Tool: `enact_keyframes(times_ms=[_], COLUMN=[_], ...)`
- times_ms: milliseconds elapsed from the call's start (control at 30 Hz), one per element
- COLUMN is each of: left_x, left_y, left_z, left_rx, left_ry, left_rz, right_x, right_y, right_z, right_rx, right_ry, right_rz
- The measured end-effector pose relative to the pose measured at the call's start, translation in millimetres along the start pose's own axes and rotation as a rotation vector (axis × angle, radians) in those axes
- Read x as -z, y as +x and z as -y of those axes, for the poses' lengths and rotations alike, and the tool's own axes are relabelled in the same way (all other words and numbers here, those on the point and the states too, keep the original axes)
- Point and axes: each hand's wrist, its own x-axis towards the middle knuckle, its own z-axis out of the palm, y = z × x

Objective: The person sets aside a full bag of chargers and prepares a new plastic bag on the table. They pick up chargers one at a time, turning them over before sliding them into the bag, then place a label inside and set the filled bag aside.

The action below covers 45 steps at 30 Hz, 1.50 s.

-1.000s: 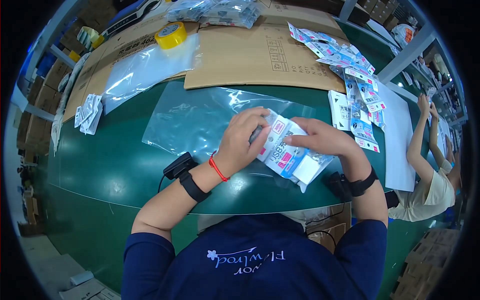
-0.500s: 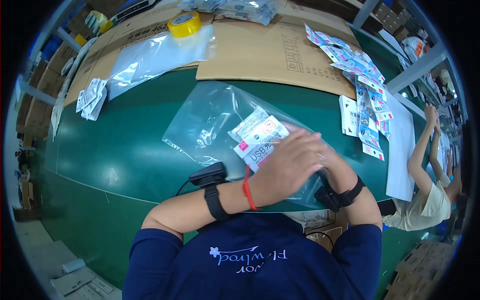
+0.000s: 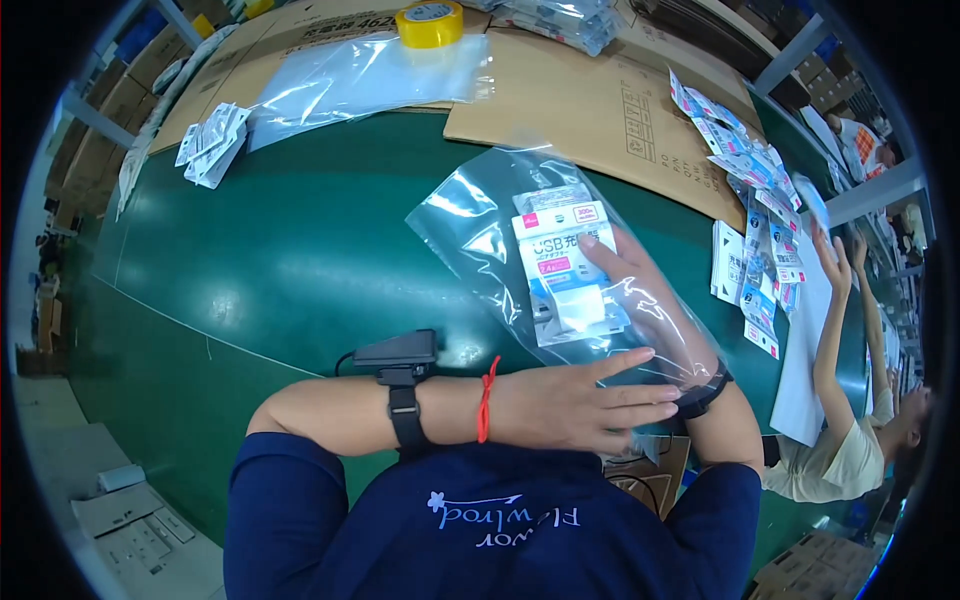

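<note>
My right hand [image 3: 648,295] is inside a large clear plastic bag [image 3: 465,235], thumb on top of a small stack of white and blue charger packs [image 3: 562,245]. A pale block shows through the lower part of the top pack. The rest of that hand's fingers are hidden under the packs. My left hand [image 3: 575,405] lies across the bag's mouth by my right wrist, back up, fingers stretched out and apart. It grips nothing that I can see.
Loose packs [image 3: 745,150] lie along the right, partly on a flat cardboard sheet [image 3: 570,110]. Clear bags [image 3: 340,85] and a yellow tape roll [image 3: 430,25] are at the back. A stack of white cards [image 3: 212,145] sits far left. A co-worker [image 3: 845,430] reaches in at right.
My left hand has come off my right hand and drawn back toward my body, its fingers now spread. More of the packs shows, and they stand more upright in the view.
</note>
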Motion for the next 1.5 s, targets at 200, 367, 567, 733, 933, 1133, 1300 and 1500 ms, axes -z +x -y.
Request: enact_keyframes(times_ms=[200, 367, 567, 733, 933, 1133, 1300, 1500], left_x=[-24, -27, -20, -37, -20, -20, -30, -14], left_y=[6, 8, 8, 19, 14, 14, 12, -1], left_z=[4, 8, 2, -21, -25, -25, -31, -27], left_rx=[-0.059, -0.009, -0.058, -0.144, -0.062, -0.047, -0.117, -0.008], left_ry=[0.264, 0.298, 0.248, 0.226, 0.164, 0.114, 0.090, -0.012], left_rz=[0.003, -0.268, -0.218, -0.266, -0.241, -0.199, -0.146, -0.185], right_x=[-1, -9, -14, -36, -22, -20, -58, -58], right_y=[18, 18, 22, 28, 1, 6, 30, 28], right_z=[-13, -10, -13, -18, 13, -7, -20, -11], right_rx=[0.034, 0.053, 0.021, 0.123, -0.070, -0.120, 0.088, 0.039], right_ry=[0.031, -0.037, 0.165, 0.309, -0.104, -0.176, 0.023, -0.163], right_rz=[-0.005, -0.018, -0.027, -0.111, -0.012, 0.063, -0.018, 0.018])
